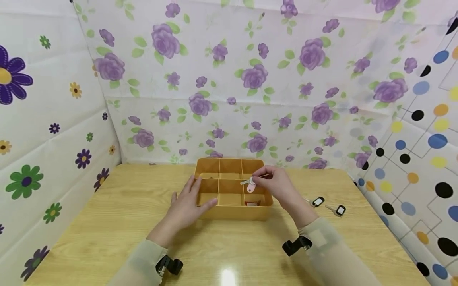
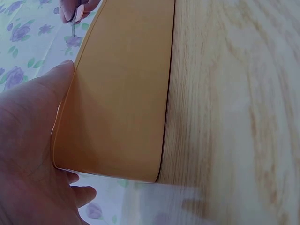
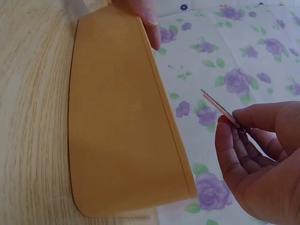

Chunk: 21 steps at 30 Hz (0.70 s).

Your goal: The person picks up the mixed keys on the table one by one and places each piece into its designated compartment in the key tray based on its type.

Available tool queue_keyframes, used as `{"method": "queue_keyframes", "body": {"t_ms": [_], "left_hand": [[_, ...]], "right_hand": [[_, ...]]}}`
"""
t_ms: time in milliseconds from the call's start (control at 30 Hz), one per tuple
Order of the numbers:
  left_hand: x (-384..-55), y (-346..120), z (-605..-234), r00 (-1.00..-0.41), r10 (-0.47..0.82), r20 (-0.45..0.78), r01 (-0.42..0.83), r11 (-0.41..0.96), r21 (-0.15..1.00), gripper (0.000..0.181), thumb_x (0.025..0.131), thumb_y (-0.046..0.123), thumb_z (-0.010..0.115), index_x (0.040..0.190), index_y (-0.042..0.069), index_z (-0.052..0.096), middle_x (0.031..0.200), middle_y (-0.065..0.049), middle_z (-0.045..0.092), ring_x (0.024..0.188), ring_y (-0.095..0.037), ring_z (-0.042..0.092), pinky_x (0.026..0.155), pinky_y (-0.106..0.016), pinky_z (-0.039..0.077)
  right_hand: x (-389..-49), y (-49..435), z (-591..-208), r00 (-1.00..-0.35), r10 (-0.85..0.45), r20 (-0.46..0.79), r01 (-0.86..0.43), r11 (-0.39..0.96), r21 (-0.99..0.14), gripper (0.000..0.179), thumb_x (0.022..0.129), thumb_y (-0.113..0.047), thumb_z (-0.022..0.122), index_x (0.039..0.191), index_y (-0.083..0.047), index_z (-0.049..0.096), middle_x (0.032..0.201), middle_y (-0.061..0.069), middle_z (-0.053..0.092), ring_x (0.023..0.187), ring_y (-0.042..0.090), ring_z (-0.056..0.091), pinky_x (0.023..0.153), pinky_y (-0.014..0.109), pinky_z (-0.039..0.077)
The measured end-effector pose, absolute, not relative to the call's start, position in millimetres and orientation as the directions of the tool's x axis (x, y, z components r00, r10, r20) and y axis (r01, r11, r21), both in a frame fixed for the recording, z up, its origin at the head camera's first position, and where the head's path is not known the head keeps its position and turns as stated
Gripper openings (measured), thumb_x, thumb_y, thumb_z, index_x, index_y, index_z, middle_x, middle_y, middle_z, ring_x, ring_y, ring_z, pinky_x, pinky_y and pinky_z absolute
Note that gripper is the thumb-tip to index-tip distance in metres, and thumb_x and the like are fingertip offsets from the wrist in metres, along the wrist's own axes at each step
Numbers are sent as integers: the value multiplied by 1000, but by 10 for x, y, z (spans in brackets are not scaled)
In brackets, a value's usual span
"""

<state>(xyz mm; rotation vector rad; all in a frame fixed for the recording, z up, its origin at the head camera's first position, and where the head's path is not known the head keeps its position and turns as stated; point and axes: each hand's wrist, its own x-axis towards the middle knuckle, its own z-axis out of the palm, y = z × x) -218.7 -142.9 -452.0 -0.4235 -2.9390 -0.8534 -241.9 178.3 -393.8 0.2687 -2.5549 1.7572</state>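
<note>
A yellow-orange divided box (image 1: 234, 213) with two rows of compartments stands on the table. My left hand (image 1: 183, 208) rests at its front left corner, thumb over the front rim (image 2: 75, 77) and straight fingers along the left side. Between the thumb and fingers of my right hand (image 1: 280, 186) is a pinched key (image 1: 246, 182) with a pink tag (image 1: 251, 187). The right hand holds them above the box's right-hand compartments. A red-edged tag (image 1: 252, 203) lies in the front right compartment.
Two keys with black-framed tags, a nearer tag (image 1: 341, 210) and a farther tag (image 1: 318, 201), lie right of the box on the wooden table (image 1: 118, 222). Flowered cloth (image 1: 222, 131) hangs behind the table, with patterned cloth at both sides.
</note>
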Motion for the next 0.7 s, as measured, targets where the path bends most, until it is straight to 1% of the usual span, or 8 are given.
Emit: {"method": "queue_keyframes", "body": {"t_ms": [67,167,267,300,400,500,600,700], "left_hand": [[-2188,-1438,-4528,-962,242,128,274,817,507,119,98,86,53,179,10,9,184,-16,3,160,-50,33,123,-83,4],[-2188,-1443,-4517,-962,235,138,273,826,493,122,98,88,52,178,7,9,184,-16,4,163,-47,28,124,-82,6],[-2181,-1439,-4499,-963,225,148,269,831,487,125,96,90,50,177,5,10,184,-16,6,165,-44,22,124,-82,8],[-2178,-1435,-4497,-964,221,147,265,833,486,125,96,91,50,177,4,10,184,-16,5,166,-44,21,124,-81,8],[-2170,-1423,-4496,-966,215,142,257,834,488,127,95,92,50,177,3,11,184,-16,5,166,-43,19,125,-81,9],[-2168,-1409,-4499,-968,210,134,249,833,494,128,95,92,50,177,2,11,184,-16,5,167,-43,17,126,-80,9],[-2160,-1405,-4488,-971,203,127,240,839,488,130,94,94,48,176,1,11,184,-15,4,167,-43,16,126,-79,9],[-2145,-1410,-4476,-973,195,125,231,850,474,131,93,95,47,176,0,12,184,-15,6,167,-43,16,126,-79,11]], "right_hand": [[-2430,1740,-3945,-985,-135,107,-148,349,-925,11,104,-13,79,111,-4,80,106,10,77,104,39,72,88,35,61],[-2458,1674,-3948,-986,-138,90,-134,350,-927,11,104,-12,79,112,-4,80,105,10,77,105,41,74,95,46,62],[-2479,1600,-3949,-986,-141,89,-133,347,-928,11,104,-11,79,111,-3,80,105,11,77,101,37,75,98,54,61],[-2483,1576,-3955,-986,-143,88,-133,347,-928,11,104,-10,78,111,-2,80,104,12,77,98,35,76,97,53,62],[-2485,1512,-3983,-986,-145,81,-128,347,-929,9,104,-7,78,110,-1,80,102,12,77,93,29,77,90,44,65],[-2488,1473,-4014,-986,-144,88,-135,352,-926,8,104,-5,77,109,0,80,100,12,78,94,33,77,86,39,65],[-2495,1449,-4035,-986,-138,95,-140,359,-923,9,103,-5,77,109,1,81,99,12,78,97,40,77,88,46,65],[-2498,1422,-4067,-987,-131,98,-140,367,-920,11,103,-5,77,110,2,82,101,12,79,95,37,78,89,48,65]]}}
